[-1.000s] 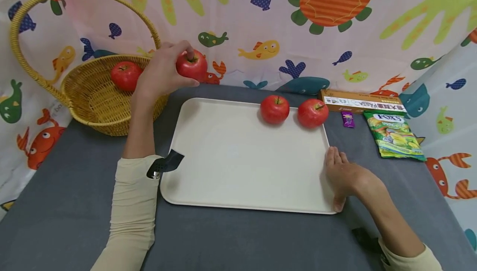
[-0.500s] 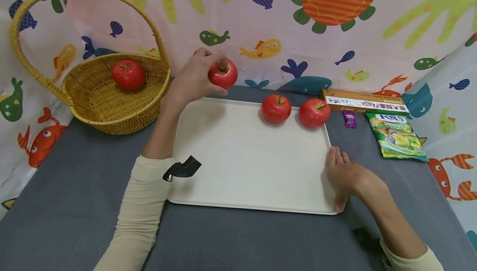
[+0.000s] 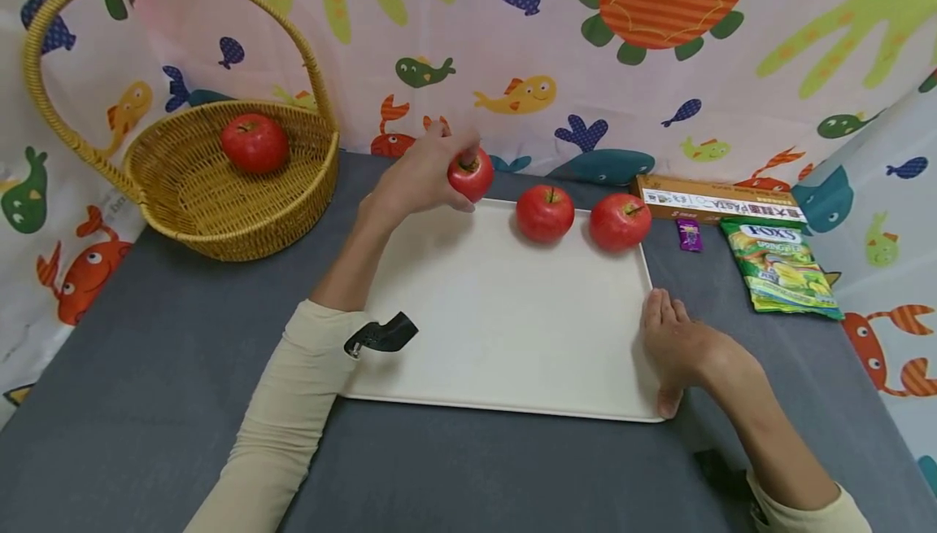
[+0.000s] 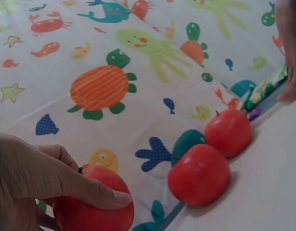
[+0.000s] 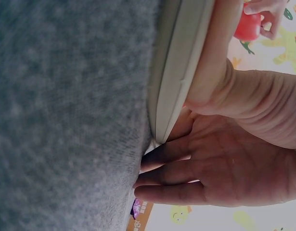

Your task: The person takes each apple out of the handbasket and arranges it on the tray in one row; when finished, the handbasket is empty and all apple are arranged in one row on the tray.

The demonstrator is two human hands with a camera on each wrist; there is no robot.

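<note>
My left hand (image 3: 428, 171) grips a red apple (image 3: 472, 176) over the back edge of a white tray (image 3: 498, 329). In the left wrist view the thumb lies across that apple (image 4: 102, 214). Two more red apples, a nearer one (image 3: 545, 214) and one to its right (image 3: 620, 222), sit side by side along the tray's back right. My right hand (image 3: 684, 350) rests against the tray's right edge near the front corner. Its fingers (image 5: 172, 192) are straight in the right wrist view, beside the tray rim.
At the back left stands a wicker basket (image 3: 249, 236) with a tall handle, holding one red apple (image 3: 254, 144). Right of the tray lie a green snack packet (image 3: 782, 266), a small purple packet (image 3: 689, 235) and a long brown box (image 3: 721, 198). A printed curtain hangs behind the grey tabletop.
My left hand has carried its apple rightward from beside the basket to above the tray's back edge, lowering it slightly. The right hand has stayed at the tray's edge.
</note>
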